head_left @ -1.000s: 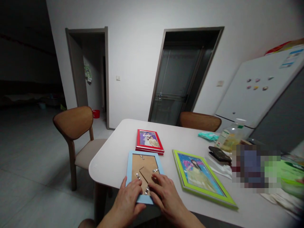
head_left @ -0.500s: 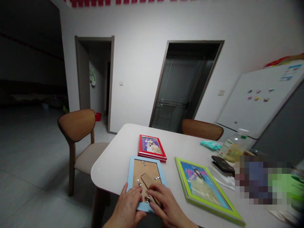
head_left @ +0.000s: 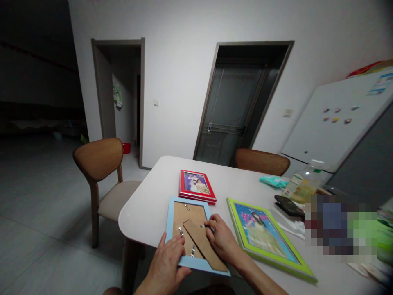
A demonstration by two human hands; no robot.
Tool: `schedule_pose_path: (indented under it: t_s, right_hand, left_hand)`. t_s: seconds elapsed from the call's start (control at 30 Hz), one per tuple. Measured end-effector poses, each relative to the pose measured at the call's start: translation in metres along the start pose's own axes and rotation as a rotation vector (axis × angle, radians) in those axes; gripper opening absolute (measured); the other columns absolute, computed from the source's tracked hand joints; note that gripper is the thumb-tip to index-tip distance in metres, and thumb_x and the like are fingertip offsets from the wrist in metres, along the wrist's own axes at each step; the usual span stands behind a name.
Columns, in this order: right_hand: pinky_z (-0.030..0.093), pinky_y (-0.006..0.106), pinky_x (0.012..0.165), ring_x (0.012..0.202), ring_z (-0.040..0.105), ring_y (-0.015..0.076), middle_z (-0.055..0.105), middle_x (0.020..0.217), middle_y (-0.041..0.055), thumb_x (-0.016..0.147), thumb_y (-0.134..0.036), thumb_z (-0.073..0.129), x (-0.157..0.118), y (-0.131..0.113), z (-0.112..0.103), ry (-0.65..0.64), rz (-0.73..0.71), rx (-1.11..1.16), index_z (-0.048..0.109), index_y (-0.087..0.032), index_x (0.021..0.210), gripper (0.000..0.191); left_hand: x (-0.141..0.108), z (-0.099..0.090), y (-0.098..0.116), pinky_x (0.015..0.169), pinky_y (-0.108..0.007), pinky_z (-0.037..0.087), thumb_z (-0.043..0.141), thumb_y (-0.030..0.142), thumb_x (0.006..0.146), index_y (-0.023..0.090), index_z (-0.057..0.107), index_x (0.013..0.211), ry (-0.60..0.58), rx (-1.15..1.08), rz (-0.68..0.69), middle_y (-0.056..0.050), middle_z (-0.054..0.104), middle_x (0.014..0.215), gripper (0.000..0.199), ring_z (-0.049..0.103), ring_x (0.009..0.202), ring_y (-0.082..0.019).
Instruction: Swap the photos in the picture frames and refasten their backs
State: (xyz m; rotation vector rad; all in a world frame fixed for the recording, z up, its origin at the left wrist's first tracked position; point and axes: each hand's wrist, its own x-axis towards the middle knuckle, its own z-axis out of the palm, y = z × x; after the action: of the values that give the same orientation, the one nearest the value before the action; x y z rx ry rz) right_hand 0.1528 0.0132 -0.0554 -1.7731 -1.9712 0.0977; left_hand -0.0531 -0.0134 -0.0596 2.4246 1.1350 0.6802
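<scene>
A light-blue picture frame lies face down at the near edge of the table, showing its brown backing board. A brown stand leg slants across the board. Small metal clips sit around the board's edge, among them a lower clip and a left clip. My left hand grips the frame's lower left side, fingers over the board and thumb at the near edge. At the right side, my right hand has its fingertips closed at a right clip, which they partly cover.
Beyond the blue frame lie stacked red picture frames. A green picture frame lies to the right. Farther right are a black phone-like object, a plastic bottle and a turquoise packet. Wooden chairs stand around the table.
My right hand has moved from the lower clip up and right to the right clip, uncovering the stand leg. My left hand stays on the frame. The view has tipped slightly downward.
</scene>
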Motion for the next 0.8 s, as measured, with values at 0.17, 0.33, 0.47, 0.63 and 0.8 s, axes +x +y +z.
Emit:
schedule_pose_path:
  t_s: [0.17,0.33,0.47,0.63,0.8]
  right_hand:
    - [0.037,0.026,0.075,0.080,0.049,0.0148,0.049,0.085,0.0056,0.077,-0.019,0.035,-0.003,0.006,0.001,0.015,-0.038,-0.007,0.060,-0.017,0.076,0.025]
    - [0.036,0.030,0.077,0.087,0.048,0.0182,0.053,0.091,0.0075,0.077,-0.023,0.041,-0.004,-0.012,-0.001,0.048,-0.069,-0.038,0.064,-0.020,0.082,0.024]
    - [0.035,0.027,0.074,0.084,0.048,0.0157,0.058,0.084,0.0041,0.076,-0.023,0.046,0.003,-0.042,0.008,-0.058,-0.249,0.075,0.065,-0.023,0.079,0.019]
    - [0.036,0.024,0.070,0.073,0.051,0.0121,0.062,0.070,0.0013,0.073,-0.020,0.049,0.020,-0.059,0.022,-0.165,-0.323,0.197,0.066,-0.021,0.071,0.017]
    - [0.037,0.018,0.055,0.060,0.053,0.0099,0.062,0.064,0.0015,0.065,-0.017,0.052,0.035,-0.059,0.029,-0.283,-0.201,0.269,0.066,-0.017,0.064,0.013]
  left_hand:
    - [-0.002,-0.001,-0.001,0.100,-0.046,0.015,0.063,0.024,0.063,0.020,0.054,0.089,0.009,-0.028,-0.004,-0.004,0.053,0.115,0.027,0.043,0.110,-0.019]
    - [-0.003,0.002,-0.003,0.100,-0.046,0.015,0.064,0.024,0.062,0.020,0.053,0.087,0.001,-0.047,0.003,-0.005,0.053,0.115,0.027,0.043,0.110,-0.019]
    - [-0.003,0.003,-0.004,0.100,-0.045,0.015,0.063,0.020,0.062,0.020,0.052,0.088,0.033,-0.050,0.012,-0.004,0.055,0.111,0.028,0.046,0.105,-0.018]
    - [-0.005,0.003,-0.003,0.100,-0.045,0.016,0.063,0.021,0.063,0.021,0.051,0.084,0.051,-0.061,0.036,-0.002,0.057,0.103,0.023,0.048,0.101,-0.018]
    - [-0.007,0.006,-0.006,0.100,-0.046,0.015,0.064,0.019,0.062,0.021,0.051,0.086,0.068,-0.091,0.038,-0.002,0.056,0.107,0.028,0.047,0.103,-0.019]
